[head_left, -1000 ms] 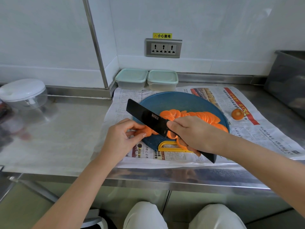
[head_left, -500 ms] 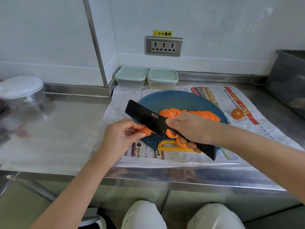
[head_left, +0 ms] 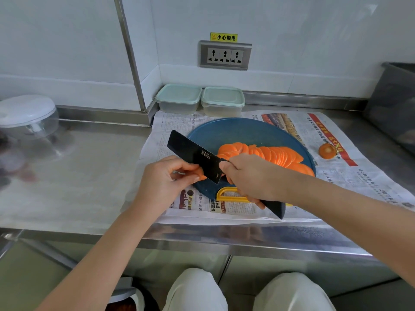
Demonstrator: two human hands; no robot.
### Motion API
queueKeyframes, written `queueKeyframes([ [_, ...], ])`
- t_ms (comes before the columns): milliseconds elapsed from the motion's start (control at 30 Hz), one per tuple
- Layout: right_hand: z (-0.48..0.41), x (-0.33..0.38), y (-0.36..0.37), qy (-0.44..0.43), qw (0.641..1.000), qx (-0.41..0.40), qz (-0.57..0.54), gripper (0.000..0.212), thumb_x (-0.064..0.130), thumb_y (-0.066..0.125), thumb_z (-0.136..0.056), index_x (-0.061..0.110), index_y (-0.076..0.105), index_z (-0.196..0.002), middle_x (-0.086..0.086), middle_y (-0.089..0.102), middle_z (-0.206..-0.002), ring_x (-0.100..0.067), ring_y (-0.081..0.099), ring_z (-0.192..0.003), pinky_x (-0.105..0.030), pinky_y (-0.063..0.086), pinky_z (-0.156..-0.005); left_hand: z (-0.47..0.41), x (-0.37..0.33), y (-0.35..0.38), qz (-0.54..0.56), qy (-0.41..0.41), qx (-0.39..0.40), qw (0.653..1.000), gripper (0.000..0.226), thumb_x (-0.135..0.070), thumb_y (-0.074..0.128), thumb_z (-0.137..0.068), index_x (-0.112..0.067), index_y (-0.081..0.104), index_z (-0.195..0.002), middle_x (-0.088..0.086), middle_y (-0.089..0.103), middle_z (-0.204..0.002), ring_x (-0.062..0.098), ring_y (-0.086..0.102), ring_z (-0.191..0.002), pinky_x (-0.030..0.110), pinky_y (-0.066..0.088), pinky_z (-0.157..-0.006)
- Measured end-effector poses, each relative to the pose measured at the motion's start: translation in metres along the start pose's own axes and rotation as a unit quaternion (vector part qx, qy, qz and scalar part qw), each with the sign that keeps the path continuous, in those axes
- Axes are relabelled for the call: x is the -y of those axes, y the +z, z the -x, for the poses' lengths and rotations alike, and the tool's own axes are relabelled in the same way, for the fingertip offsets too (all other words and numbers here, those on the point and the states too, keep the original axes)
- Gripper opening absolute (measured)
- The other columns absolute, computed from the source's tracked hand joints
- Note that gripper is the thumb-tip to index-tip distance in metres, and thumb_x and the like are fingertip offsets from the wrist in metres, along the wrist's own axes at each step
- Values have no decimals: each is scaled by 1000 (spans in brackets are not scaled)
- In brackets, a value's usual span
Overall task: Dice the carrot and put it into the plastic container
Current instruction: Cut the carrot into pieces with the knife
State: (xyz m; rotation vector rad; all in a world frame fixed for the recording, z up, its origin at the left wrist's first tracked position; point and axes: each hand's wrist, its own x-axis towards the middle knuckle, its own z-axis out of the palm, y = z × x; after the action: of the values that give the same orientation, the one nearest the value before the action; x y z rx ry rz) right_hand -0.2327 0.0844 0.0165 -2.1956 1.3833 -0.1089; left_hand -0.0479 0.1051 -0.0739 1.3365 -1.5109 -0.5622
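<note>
A row of thin orange carrot slices lies fanned across the round blue cutting board. My right hand grips the handle of a black cleaver, whose blade slants up to the left over the board's near left edge. My left hand pinches the small remaining carrot end right beside the blade. Two lidded plastic containers stand side by side against the back wall, behind the board.
Newspaper covers the steel counter under the board. A cut carrot top lies on it to the right. A clear chopper bowl with a white lid stands far left, a dark bin far right. The board's yellow handle points toward me.
The cleaver's blade has shifted slightly left and down against the carrot end. Both hands stay in nearly the same place on the board's near left edge.
</note>
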Motion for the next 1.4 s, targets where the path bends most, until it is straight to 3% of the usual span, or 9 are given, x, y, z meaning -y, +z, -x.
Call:
queueKeyframes([
  [100,-1,-2,5,-8,1000,15,20,38,24,22,-106,22,35,-70,1,40,-65,-9,37,-49,-20,37,-42,0,-2,0,6,-1,3,1000,25,-7,79,-71,-21,74,-91,-8,72,-90,9,69,-85,34,57,-83],
  [333,-13,-2,31,-41,997,-34,52,36,26,22,-105,29,32,-71,4,40,-67,-12,41,-57,-20,33,-54,2,-2,1,28,-5,-4,1000,27,-1,79,-69,-15,74,-91,-2,72,-90,8,70,-84,30,57,-83],
  [467,-15,-4,36,-22,999,-39,-1,38,26,21,-105,8,52,-118,-5,51,-77,-22,50,-73,-20,36,-58,2,-4,1,29,-5,-5,1000,27,-2,79,-70,-15,74,-93,0,72,-92,8,70,-86,28,56,-84],
  [633,-10,-9,28,-17,1000,9,-14,40,31,21,-105,21,41,-72,-2,46,-64,-9,48,-43,-21,36,-46,3,-5,-3,-18,6,9,1000,27,-9,75,-77,-26,73,-97,-9,70,-96,5,66,-91,25,54,-86],
  [733,-9,-9,25,-13,999,17,-38,39,27,23,-106,18,46,-76,-8,51,-68,-4,52,-46,-27,44,-53,2,-9,-4,-12,-8,12,1000,28,-10,76,-76,-32,72,-93,-11,70,-93,3,66,-89,22,54,-84],
  [867,-10,-10,35,-22,999,-43,-10,43,30,20,-104,5,54,-110,-13,62,-90,-26,58,-79,-37,48,-72,3,-10,-4,-8,-22,11,1000,27,-9,77,-75,-31,71,-90,-10,71,-91,3,66,-87,24,55,-81],
  [1000,-9,-3,35,-36,997,-56,27,30,24,20,-105,13,46,-96,-3,44,-71,-22,48,-74,-29,35,-67,3,-9,-3,-3,5,2,1000,27,-3,76,-75,-22,73,-92,-4,70,-91,5,67,-86,20,55,-80],
  [1167,-8,-5,24,-16,1000,-16,-15,39,31,22,-104,27,36,-68,2,45,-65,-14,45,-56,-25,38,-53,2,-5,-6,6,0,2,1000,29,0,75,-75,-21,72,-93,-4,69,-95,8,67,-92,21,54,-84],
  [1400,4,-10,1,33,989,6,-141,38,30,30,-103,8,49,-80,-10,46,-55,-21,44,-42,-29,40,-42,0,-9,-6,-15,-5,5,1000,32,-6,77,-74,-34,68,-85,-13,67,-91,6,65,-91,21,54,-85],
])
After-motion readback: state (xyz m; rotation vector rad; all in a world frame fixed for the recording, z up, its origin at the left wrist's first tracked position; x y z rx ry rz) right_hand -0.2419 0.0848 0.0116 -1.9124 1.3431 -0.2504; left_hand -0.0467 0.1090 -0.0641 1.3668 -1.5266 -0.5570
